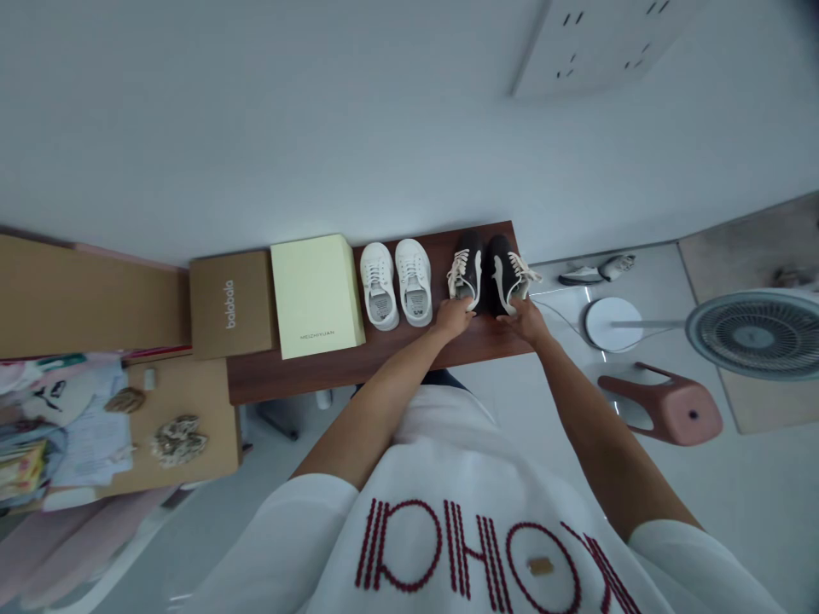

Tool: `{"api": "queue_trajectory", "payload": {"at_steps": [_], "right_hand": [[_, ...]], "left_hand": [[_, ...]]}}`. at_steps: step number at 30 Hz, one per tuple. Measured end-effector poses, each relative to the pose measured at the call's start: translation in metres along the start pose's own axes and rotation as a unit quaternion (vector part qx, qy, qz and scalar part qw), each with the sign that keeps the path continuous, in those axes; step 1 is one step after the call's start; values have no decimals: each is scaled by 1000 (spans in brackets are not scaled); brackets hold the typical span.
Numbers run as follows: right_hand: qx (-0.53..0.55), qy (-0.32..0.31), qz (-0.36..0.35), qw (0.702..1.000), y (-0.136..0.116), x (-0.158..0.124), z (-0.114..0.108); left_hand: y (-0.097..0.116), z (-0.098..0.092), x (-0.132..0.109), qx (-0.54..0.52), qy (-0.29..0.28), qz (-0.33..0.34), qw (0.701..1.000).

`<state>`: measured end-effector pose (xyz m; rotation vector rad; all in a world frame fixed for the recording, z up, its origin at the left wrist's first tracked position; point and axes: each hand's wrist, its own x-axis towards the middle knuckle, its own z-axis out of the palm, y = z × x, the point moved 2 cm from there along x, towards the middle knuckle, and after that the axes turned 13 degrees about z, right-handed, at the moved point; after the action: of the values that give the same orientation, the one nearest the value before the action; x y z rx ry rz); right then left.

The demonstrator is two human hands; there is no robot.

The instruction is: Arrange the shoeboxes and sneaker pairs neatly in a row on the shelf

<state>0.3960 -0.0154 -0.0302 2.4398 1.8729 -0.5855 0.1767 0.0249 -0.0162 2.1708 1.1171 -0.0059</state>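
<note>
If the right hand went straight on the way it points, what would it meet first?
The right dark shoe, whose heel the right hand appears to grip; depth beyond it is unclear.

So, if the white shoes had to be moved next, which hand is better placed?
Probably the left hand: it holds the dark shoe nearer the white shoes by its heel. The right hand holds the other dark shoe, farther from them. Either would have to let go first.
</note>
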Motion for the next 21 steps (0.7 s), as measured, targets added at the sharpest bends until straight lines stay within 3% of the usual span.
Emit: {"api": "queue_trajectory", "payload": {"at_steps": [8, 21], "right_hand": [[-122, -6, -38, 992, -24, -2, -20], [-147, -30, -56, 987, -48, 21, -12]], "left_hand": [[30, -19, 3, 88, 6, 64, 994], [29, -19, 18, 66, 13, 5, 998]]}}
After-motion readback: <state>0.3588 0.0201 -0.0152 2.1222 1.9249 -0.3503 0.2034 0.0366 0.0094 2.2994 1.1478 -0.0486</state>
